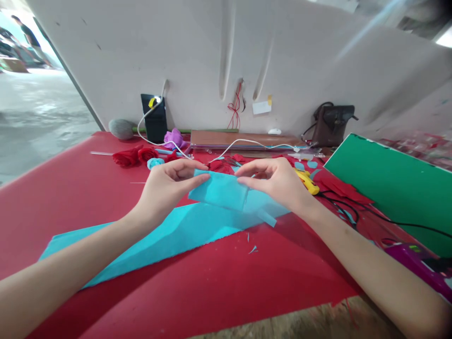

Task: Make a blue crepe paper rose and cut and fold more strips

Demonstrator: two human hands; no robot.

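Note:
A small rectangle of light blue crepe paper (221, 190) is held up between both hands, above the table. My left hand (173, 181) pinches its upper left corner between thumb and fingers. On the other side, my right hand (273, 181) pinches the upper right corner the same way. Beneath them a long strip of the same blue paper (169, 238) lies slantwise across the red tabletop (226, 287). Small blue scraps (253, 249) lie just in front of that strip.
Red paper roses (129, 156), a blue rolled flower (155, 163) and a purple flower (174, 139) lie behind my left hand. At the right are a yellow glue gun (306, 181) with a black cord and a green board (395, 188). A phone (154, 117) leans on the wall.

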